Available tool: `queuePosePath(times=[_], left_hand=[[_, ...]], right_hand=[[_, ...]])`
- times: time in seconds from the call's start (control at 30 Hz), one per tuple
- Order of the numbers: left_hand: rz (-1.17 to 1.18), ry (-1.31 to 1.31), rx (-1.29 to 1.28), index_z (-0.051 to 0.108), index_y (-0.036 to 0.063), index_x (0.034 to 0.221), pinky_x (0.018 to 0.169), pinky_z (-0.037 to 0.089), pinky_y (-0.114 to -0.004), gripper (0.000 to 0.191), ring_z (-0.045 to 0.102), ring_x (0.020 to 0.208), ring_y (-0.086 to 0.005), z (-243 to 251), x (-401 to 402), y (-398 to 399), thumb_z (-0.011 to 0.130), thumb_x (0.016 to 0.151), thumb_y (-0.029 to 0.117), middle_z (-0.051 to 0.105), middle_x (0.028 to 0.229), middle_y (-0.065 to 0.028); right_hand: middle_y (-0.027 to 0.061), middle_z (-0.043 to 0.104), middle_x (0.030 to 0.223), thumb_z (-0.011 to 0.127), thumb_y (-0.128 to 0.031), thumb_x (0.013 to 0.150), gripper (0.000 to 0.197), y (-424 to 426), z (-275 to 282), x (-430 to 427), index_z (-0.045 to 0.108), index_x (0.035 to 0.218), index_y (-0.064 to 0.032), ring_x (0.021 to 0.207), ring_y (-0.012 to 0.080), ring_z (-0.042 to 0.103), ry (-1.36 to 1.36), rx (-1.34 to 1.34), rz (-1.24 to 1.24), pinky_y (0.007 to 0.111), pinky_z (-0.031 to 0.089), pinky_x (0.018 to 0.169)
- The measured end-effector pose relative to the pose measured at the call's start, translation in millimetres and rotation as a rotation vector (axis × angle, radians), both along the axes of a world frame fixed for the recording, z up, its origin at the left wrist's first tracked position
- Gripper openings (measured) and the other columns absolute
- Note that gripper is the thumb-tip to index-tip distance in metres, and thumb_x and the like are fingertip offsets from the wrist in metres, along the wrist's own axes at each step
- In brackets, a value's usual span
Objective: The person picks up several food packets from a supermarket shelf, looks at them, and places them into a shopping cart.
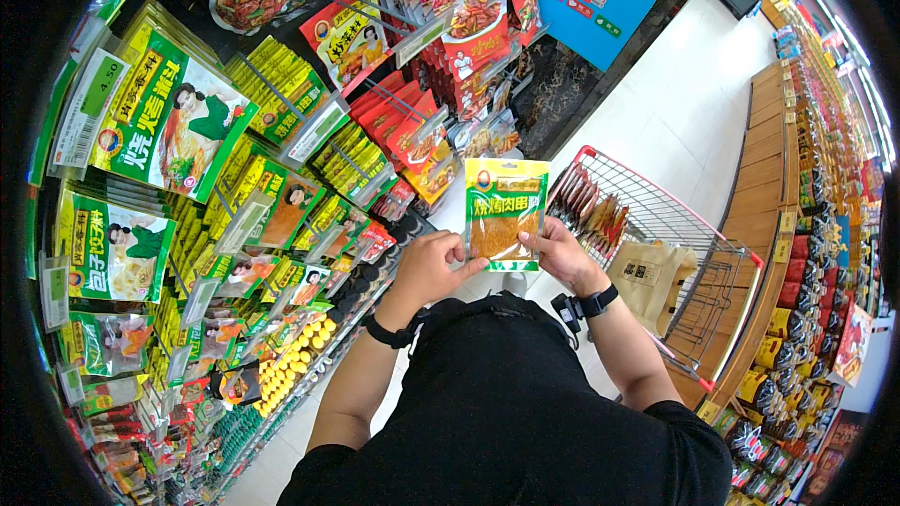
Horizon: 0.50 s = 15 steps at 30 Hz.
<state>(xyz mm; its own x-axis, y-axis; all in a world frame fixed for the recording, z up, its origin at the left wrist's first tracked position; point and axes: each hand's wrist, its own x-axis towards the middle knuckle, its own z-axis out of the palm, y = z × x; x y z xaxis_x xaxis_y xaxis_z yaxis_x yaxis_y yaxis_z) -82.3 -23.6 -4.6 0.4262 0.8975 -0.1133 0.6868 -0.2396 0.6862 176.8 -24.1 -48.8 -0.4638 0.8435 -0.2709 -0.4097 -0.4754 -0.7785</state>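
Upright before me is a flat yellow-and-green seasoning packet, its clear window showing orange-brown powder. My right hand grips its right edge, thumb across the front. At the lower left corner, my left hand pinches the packet between thumb and curled fingers; the fingers behind it are hidden. Hanging packets of similar colours fill the rack to my left, among them a large green-and-yellow packet and a smaller one below it. Red packets hang farther up the display.
A wire shopping cart with red corners stands to my right. Inside it are a beige bag and several packets. Beyond runs a wooden shelf unit stocked with bagged goods. Metal hooks and price tags jut from the left rack.
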Motion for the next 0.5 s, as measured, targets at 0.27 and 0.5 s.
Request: queuePosePath(times=[0.27,0.5], left_hand=[[-0.071,-0.432,0.030,0.072,0.0023,0.098,0.068,0.053,-0.039,0.030,0.070,0.075,-0.0322,-12,11,-6,0.072,0.086,0.029,0.072,0.084,-0.0167],[0.032,-0.667,-0.065,0.071,0.0006,0.101,0.068,0.052,-0.031,0.024,0.067,0.070,-0.0149,-15,11,-5,0.070,0.088,0.020,0.072,0.083,-0.0104]], right_hand=[[0.0059,0.069,0.108,0.059,-0.021,0.101,0.031,7,3,-16,0.058,0.123,0.0014,0.097,0.0112,0.064,-0.369,0.120,0.090,0.027,0.052,0.085],[0.0057,0.069,0.107,0.061,-0.016,0.100,0.027,12,-6,-20,0.056,0.120,0.0014,0.096,0.0099,0.064,-0.335,0.232,0.166,0.027,0.051,0.084]])
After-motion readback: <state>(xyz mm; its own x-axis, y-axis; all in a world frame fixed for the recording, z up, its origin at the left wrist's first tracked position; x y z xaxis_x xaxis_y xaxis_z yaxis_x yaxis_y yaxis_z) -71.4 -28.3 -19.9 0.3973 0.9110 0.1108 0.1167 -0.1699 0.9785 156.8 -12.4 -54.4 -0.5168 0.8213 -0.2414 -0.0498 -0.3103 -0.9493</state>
